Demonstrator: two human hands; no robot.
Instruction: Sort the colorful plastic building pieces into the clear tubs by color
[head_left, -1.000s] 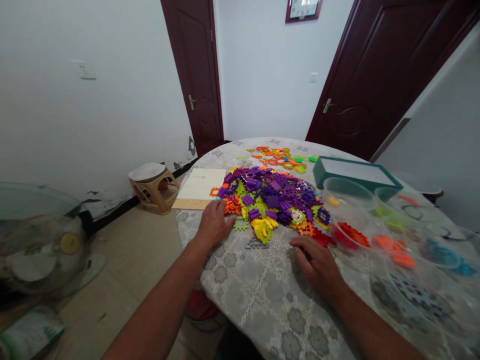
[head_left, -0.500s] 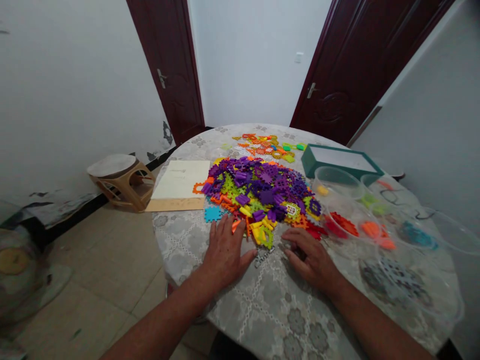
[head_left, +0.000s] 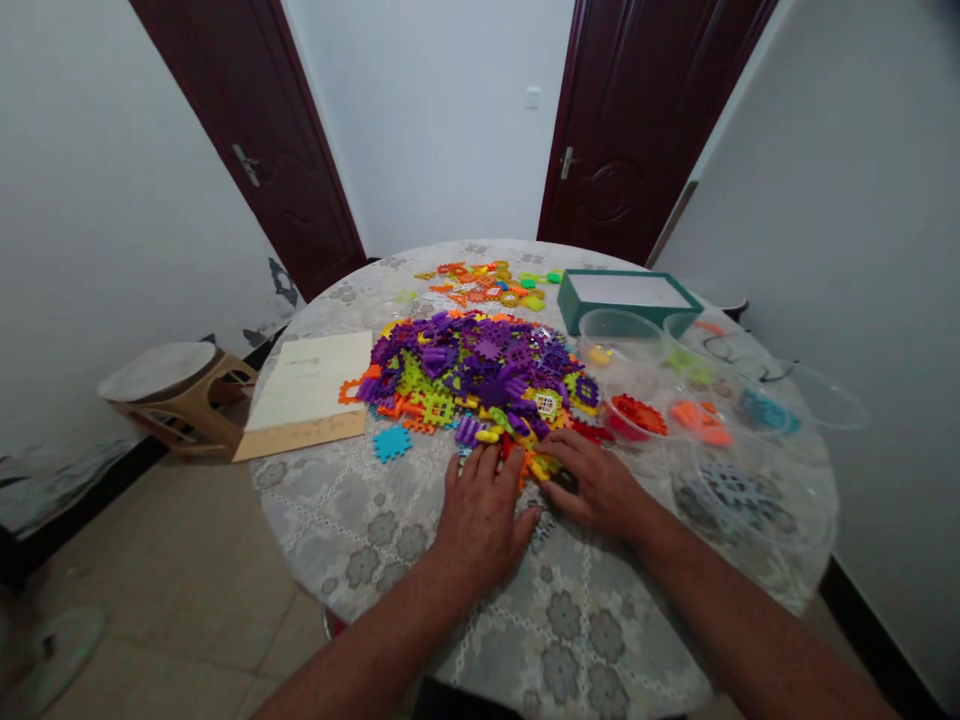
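A big heap of plastic building pieces (head_left: 487, 365), mostly purple with lime, orange and yellow among them, lies mid-table. My left hand (head_left: 482, 515) rests palm down at the heap's near edge. Its fingers are stretched forward against the pieces, and the thumb points right. Across from it, my right hand (head_left: 604, 488) is loosely bent with the thumb apart, its fingertips at a yellow piece (head_left: 543, 467). Small grey pieces (head_left: 541, 527) lie on the cloth between both hands, partly covered. Left of the heap lies a flat blue toothed piece (head_left: 391, 443).
Clear plastic tubs (head_left: 731, 505) with sorted pieces stand on the right; one holds red pieces (head_left: 639, 415). Behind them is a green-sided box (head_left: 630, 297). A cream sheet or folder (head_left: 319, 380) lies left. More orange and yellow pieces (head_left: 484, 287) are spread at the back.
The view has swung right. Both hands have moved closer together at the heap's front edge, and my right fingers now touch the yellow pieces. Some pieces at the front have shifted.
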